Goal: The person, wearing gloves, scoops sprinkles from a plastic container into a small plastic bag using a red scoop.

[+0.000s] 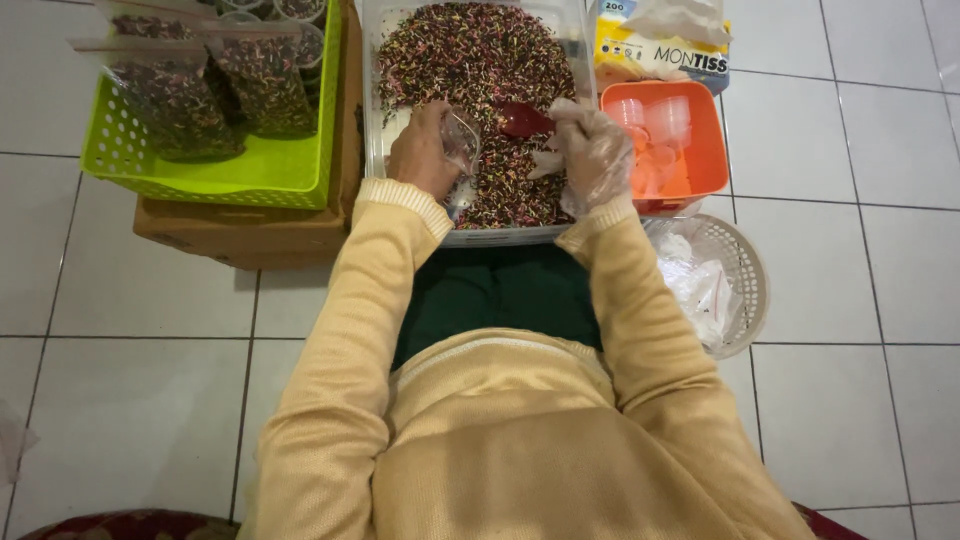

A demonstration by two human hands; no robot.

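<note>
A clear plastic tub (372, 120) in front of me holds a heap of small dark sprinkles (475, 50) in brown, pink and green. My left hand (420, 150), bare, grips a small clear plastic cup (461, 140) tilted over the sprinkles. My right hand (590, 150) wears a thin clear plastic glove and holds a red scoop (522, 119), whose bowl sits just right of the cup's mouth. Both yellow knitted sleeves reach forward over the tub's near edge.
A lime green basket (230, 170) with filled clear bags of sprinkles (180, 100) rests on a cardboard box (250, 235) at the left. At the right stand an orange bin of empty clear cups (700, 150), a white round basket with plastic bags (745, 270) and a yellow tissue pack (660, 55). White floor tiles lie all around.
</note>
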